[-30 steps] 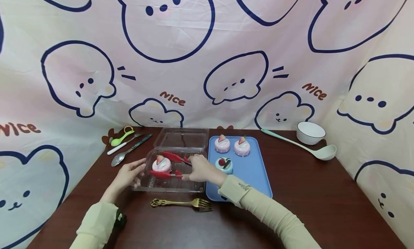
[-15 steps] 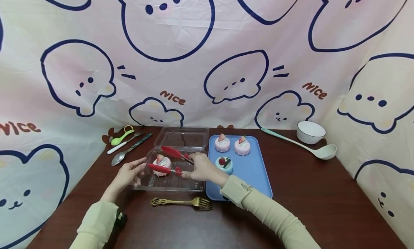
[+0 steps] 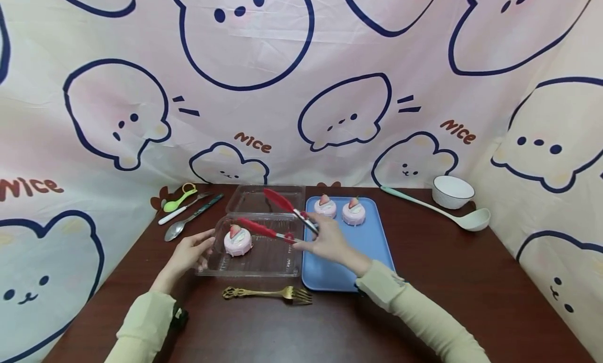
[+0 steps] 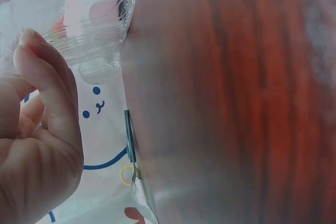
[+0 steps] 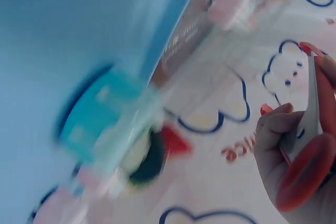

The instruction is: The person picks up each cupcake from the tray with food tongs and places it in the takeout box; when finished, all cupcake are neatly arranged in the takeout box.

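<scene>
My left hand point(image 3: 190, 253) holds the left rim of a clear plastic container point(image 3: 273, 266), its fingertips right at the edge in the left wrist view. A pink cake point(image 3: 237, 242) topped with a strawberry sits in the container's left part. My right hand point(image 3: 333, 241) grips red-tipped tongs point(image 3: 258, 228), whose jaws stand apart above the container with nothing between them. That hand hangs over the left side of a blue tray point(image 3: 372, 253). In the right wrist view a teal cake point(image 5: 105, 114) rests on the tray; the hand hides it from the head view.
Two more pink cakes, one of them partly covered point(image 3: 353, 212), stand at the tray's back. A gold fork point(image 3: 268, 293) lies in front of the container. Spoons, including a metal one point(image 3: 176, 229), lie back left. A ladle point(image 3: 471, 220) and white bowl point(image 3: 453, 193) are back right.
The tongs have lifted off the pink cake in the container and moved right and up with my right hand, which now covers the teal cake. My left hand stays at the rim.
</scene>
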Available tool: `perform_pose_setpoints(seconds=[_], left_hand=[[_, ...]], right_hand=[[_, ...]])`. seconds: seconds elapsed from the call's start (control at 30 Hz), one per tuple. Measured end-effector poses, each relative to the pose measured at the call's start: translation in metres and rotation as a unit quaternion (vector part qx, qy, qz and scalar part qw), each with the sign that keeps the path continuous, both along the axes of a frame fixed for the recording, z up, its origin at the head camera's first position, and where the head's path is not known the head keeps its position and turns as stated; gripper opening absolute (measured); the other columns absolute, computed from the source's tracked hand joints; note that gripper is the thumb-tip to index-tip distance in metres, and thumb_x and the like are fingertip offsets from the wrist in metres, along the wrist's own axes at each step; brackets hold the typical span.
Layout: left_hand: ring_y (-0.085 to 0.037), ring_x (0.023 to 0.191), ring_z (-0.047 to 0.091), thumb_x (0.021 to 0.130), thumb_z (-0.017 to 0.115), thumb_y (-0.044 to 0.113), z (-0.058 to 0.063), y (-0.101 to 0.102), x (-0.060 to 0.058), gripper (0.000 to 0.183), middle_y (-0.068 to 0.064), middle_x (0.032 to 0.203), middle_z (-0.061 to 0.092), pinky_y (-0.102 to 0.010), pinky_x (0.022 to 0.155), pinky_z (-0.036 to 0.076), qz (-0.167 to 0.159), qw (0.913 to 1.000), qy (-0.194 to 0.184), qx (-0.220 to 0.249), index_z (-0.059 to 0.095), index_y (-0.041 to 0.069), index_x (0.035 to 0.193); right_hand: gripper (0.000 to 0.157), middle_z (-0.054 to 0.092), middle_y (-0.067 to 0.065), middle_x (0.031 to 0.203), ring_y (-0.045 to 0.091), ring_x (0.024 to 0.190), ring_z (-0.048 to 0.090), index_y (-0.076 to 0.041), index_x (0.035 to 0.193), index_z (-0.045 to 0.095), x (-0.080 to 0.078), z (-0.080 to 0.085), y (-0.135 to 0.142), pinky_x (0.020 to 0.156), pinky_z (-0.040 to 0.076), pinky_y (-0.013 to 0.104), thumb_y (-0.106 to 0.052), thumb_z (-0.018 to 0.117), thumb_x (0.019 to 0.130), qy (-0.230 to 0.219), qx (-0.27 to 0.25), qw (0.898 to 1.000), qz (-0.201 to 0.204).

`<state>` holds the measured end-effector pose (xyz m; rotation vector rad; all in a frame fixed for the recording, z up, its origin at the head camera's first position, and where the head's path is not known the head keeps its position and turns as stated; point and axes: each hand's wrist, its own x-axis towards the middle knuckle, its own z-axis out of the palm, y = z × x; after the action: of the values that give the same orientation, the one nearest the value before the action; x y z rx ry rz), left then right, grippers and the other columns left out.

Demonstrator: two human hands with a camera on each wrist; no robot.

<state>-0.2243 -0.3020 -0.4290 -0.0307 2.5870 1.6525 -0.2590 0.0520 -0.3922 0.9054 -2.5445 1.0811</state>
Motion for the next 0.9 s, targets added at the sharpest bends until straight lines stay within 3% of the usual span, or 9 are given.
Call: perform_pose_setpoints(seconds=[0.13,0.4,0.6,0.9], left_hand=[[-0.012,0.043,0.051,0.096,0.046,0.027,0.000,0.000,-0.001,0.050,-0.013,0.077,0.055,-0.030,0.043,0.047,0.001,0.9999,0.004,-0.011,0.036,0.001,0.137],[-0.013,0.044,0.052,0.095,0.047,0.030,-0.006,-0.003,-0.003,0.051,-0.017,0.082,0.055,-0.031,0.044,0.047,0.002,0.9999,0.000,-0.012,0.037,0.003,0.137],[-0.014,0.045,0.052,0.095,0.048,0.031,-0.009,-0.004,-0.002,0.052,-0.016,0.081,0.055,-0.031,0.044,0.047,0.000,0.9999,0.002,-0.015,0.037,0.003,0.137],[-0.014,0.045,0.052,0.095,0.047,0.030,-0.008,-0.003,-0.003,0.051,-0.013,0.080,0.055,-0.031,0.044,0.047,0.001,0.9999,0.005,-0.016,0.037,0.003,0.137]], right_hand=[[0.061,0.056,0.007,0.068,0.009,0.057,0.046,-0.003,0.111,0.058,0.005,0.002,0.041,0.049,0.038,0.023,-0.035,0.082,0.065,0.014,0.003,0.999,-0.032],[0.073,0.054,0.004,0.078,0.009,0.059,0.046,0.003,0.116,0.057,0.023,-0.005,0.110,0.047,0.041,0.022,-0.043,0.080,0.064,0.002,0.067,0.991,-0.113],[0.074,0.057,0.006,0.083,0.011,0.061,0.043,0.003,0.116,0.058,0.035,-0.019,0.134,0.047,0.040,0.023,-0.044,0.079,0.064,-0.034,0.090,0.986,-0.136],[0.069,0.060,0.008,0.086,0.011,0.063,0.043,0.004,0.112,0.061,0.041,-0.031,0.144,0.048,0.036,0.024,-0.041,0.080,0.064,-0.056,0.111,0.983,-0.132]])
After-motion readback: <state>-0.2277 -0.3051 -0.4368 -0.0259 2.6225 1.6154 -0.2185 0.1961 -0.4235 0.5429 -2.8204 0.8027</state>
